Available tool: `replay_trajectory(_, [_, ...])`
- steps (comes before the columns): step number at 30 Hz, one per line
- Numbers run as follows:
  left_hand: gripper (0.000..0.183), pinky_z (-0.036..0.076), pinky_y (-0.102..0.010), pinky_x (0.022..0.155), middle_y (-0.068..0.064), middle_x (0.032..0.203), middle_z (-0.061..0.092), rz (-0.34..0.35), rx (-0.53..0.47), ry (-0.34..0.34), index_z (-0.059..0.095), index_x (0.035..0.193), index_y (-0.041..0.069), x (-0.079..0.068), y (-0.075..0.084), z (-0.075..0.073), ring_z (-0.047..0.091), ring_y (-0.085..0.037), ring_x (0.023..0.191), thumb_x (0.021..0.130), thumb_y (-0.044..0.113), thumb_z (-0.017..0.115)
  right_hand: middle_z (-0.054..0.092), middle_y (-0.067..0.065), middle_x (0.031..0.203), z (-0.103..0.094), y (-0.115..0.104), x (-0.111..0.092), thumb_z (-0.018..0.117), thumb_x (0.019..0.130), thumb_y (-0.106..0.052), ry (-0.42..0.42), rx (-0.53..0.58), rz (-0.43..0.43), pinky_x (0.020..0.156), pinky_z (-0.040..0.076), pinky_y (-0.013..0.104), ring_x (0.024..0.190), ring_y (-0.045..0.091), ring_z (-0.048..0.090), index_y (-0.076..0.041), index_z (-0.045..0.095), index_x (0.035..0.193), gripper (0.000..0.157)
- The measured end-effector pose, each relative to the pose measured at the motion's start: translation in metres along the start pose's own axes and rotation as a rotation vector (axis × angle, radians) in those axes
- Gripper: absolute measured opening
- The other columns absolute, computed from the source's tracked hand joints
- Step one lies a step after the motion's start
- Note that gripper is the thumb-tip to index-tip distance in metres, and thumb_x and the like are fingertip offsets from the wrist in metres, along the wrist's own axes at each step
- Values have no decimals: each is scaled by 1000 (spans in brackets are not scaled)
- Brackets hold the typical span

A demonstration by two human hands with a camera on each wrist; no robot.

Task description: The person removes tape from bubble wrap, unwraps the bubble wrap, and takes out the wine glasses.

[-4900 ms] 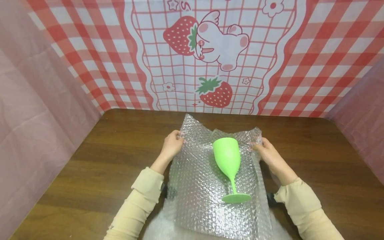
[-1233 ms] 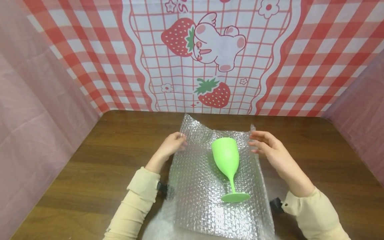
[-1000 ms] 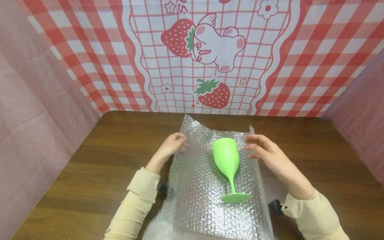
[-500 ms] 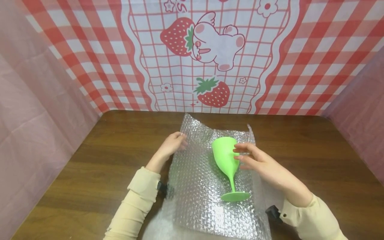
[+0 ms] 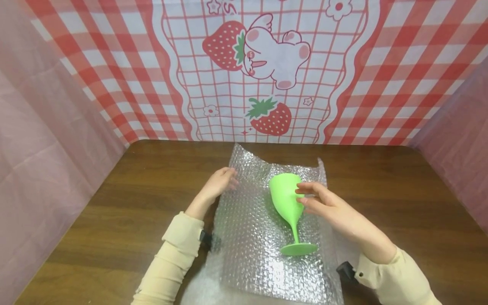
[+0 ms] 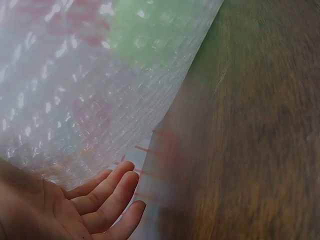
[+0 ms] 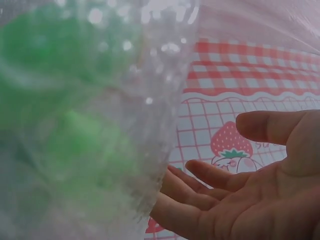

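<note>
A bright green plastic goblet (image 5: 285,199) lies on a sheet of bubble wrap (image 5: 248,237), its bowl toward the wall and its round foot toward me. My right hand (image 5: 335,212) reaches over the wrap's right side, loose fingertips overlapping the bowl's right edge; contact cannot be told. At the wrap's upper left edge, my left hand (image 5: 219,184) is relaxed and pinches nothing. The left wrist view shows that hand's fingers (image 6: 117,197) slightly bent beside the bubble wrap. In the right wrist view, wrap partly covers the fingertips and the goblet appears as a blurred green shape.
Brown wooden table (image 5: 126,212) surface extends on both sides of the wrap. A red and white checked cloth (image 5: 141,63) with strawberry prints hangs behind it. Pink curtains (image 5: 38,140) stand at the sides. More pale wrap (image 5: 203,279) spreads below the sheet at the front.
My right hand has let go of the wrap's right edge, then moved left to the goblet's bowl. The left hand has loosened at the wrap's left edge. The goblet stays in place.
</note>
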State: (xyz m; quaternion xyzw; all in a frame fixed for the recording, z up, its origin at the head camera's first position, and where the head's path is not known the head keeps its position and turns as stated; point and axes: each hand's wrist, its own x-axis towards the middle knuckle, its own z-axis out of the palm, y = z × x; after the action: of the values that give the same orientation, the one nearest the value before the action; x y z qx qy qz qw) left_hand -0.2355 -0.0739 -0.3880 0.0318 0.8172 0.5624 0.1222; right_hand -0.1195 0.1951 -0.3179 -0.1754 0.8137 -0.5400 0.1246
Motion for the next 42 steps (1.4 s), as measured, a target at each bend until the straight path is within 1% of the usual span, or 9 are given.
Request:
replay_trajectory(5, [37,48,-33,73,-14,93,59,-5,1,-2,48,111,1,0,-1,1,58,-22,78,91,28,34,36,17,125,1,4,1,44,88,-26,37,-78,50,87,40,41,109,31,43,1,31,124,46])
replay_trajectory(9, [36,48,-32,72,-15,92,59,0,1,1,49,110,1,0,-2,1,58,-23,76,91,27,35,36,19,125,2,8,1,44,88,-31,69,-144,87,82,42,42,107,32,45,-3,24,128,53])
replay_trajectory(13, [34,48,-32,73,-16,92,58,8,0,-1,48,110,0,-1,-3,2,58,-24,78,91,25,35,31,24,127,3,10,2,45,86,-36,118,-211,150,84,39,47,113,37,37,-2,13,132,65])
replay_trajectory(16, [33,48,-32,74,-17,93,58,11,-10,-4,48,109,-1,-1,-3,2,58,-24,81,91,23,35,25,24,130,4,11,4,46,85,-39,134,-257,203,88,32,52,118,38,28,-1,6,133,74])
replay_trajectory(18, [32,48,-31,74,-17,93,57,15,-18,-4,48,109,-2,0,-2,3,58,-25,81,91,21,35,21,24,132,5,13,7,47,84,-40,127,-259,222,91,28,54,120,38,22,0,4,133,77])
replay_trajectory(22, [32,49,-31,72,-17,91,56,13,-18,4,48,108,-3,0,-2,3,58,-24,78,90,22,37,19,26,132,9,17,10,50,83,-39,115,-272,211,92,24,55,121,40,18,3,7,132,78])
replay_trajectory(26, [33,49,-30,71,-17,90,57,4,-10,4,48,108,-2,0,-2,3,58,-23,78,90,23,39,21,27,131,13,21,12,54,81,-36,118,-264,181,91,28,54,119,40,24,4,9,131,78])
replay_trajectory(31, [33,49,-30,72,-15,89,57,0,-4,2,49,108,0,0,-1,3,57,-22,79,89,25,40,19,27,132,17,27,15,59,78,-35,113,-218,199,89,34,50,116,40,31,3,4,132,86])
replay_trajectory(42, [31,49,-30,72,-15,90,57,5,1,3,49,107,-1,1,-3,4,57,-22,79,90,22,39,20,30,129,25,37,19,63,75,-29,106,-180,195,87,35,51,113,42,33,5,0,131,91])
